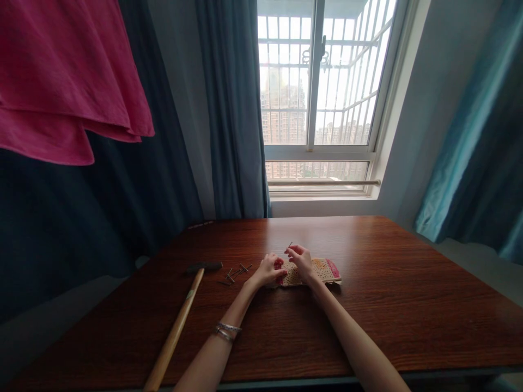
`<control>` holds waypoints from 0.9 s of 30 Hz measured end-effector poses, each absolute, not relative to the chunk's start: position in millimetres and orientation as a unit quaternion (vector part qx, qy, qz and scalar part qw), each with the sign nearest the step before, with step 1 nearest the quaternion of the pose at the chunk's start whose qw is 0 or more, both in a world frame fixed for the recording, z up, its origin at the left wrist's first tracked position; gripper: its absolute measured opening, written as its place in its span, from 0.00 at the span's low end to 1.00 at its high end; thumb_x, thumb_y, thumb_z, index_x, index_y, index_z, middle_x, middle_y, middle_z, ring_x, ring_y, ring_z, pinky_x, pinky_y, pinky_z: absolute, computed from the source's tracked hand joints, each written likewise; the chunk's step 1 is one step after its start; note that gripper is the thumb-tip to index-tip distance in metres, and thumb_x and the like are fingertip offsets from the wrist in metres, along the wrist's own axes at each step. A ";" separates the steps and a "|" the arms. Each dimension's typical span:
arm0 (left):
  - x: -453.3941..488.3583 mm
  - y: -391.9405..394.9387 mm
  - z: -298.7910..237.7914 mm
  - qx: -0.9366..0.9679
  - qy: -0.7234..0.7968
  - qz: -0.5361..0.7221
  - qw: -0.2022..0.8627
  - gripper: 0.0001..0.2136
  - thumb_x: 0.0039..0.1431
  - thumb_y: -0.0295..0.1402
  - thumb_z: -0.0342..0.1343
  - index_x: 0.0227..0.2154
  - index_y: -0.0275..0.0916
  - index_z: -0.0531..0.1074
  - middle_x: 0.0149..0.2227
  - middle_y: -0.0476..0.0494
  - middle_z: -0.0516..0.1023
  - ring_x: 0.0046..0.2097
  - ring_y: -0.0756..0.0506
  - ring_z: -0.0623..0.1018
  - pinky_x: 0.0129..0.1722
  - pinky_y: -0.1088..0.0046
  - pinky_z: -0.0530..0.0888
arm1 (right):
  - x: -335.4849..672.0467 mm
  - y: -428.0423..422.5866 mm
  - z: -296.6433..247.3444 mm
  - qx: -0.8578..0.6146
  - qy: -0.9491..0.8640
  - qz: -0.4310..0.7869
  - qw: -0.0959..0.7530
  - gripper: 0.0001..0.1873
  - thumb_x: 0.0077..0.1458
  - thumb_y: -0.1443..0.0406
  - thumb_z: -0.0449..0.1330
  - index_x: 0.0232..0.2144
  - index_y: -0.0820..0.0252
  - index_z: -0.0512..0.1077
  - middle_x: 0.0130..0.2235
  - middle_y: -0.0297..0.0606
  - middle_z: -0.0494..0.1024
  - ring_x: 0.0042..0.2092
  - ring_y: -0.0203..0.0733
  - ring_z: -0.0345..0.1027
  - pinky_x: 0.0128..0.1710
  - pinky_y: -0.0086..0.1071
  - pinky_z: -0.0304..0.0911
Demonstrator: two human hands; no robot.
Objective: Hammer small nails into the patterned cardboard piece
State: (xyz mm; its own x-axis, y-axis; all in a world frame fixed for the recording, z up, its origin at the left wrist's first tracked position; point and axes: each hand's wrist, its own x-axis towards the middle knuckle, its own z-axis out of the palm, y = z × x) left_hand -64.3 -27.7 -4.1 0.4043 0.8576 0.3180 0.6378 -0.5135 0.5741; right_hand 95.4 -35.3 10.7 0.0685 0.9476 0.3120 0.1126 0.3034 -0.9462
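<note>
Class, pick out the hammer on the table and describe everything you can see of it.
The hammer has a dark head, metallic-looking, set crosswise on a long, light-brown handle that looks wooden, with a greyish patch below the head. It lies on the left of the brown table, head away from the person, handle slanting towards the near edge, its end cut off by the picture. Loose nails lie right of the head, apart from it. Neither hand touches it.

The left forearm (232, 318) and right forearm (341, 321) converge toward the patterned board (321, 270); the left hand (269, 269) curls at its left end, the right hand (301, 262), pinching, is over its middle.
</note>
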 end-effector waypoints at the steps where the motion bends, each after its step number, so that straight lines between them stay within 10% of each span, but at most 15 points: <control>1: -63.7 -27.9 -4.2 0.817 0.458 0.298 0.186 0.17 0.41 0.43 0.59 0.33 0.37 0.72 0.33 0.45 0.68 0.37 0.45 0.67 0.38 0.71 0.63 | 94.1 -35.8 9.5 -0.462 -0.579 0.366 0.563 0.20 0.45 0.54 0.53 0.30 0.65 0.72 0.30 0.42 0.76 0.30 0.36 0.67 0.28 0.28 0.63; 27: -61.0 -28.5 -4.3 0.790 0.439 0.344 0.256 0.10 0.43 0.36 0.57 0.29 0.35 0.72 0.30 0.46 0.71 0.34 0.47 0.70 0.35 0.73 0.67 | 103.4 -42.0 6.4 -0.498 -0.706 0.246 0.440 0.09 0.45 0.62 0.58 0.26 0.59 0.77 0.28 0.37 0.73 0.29 0.34 0.65 0.30 0.26 0.59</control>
State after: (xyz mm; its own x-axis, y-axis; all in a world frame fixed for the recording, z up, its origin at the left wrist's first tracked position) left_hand -61.0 -28.5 -4.3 0.3781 0.8689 0.3193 0.5169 -0.4843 0.7059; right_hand 103.4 -42.0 6.4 -0.1181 0.9190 0.3761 0.4860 0.3838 -0.7852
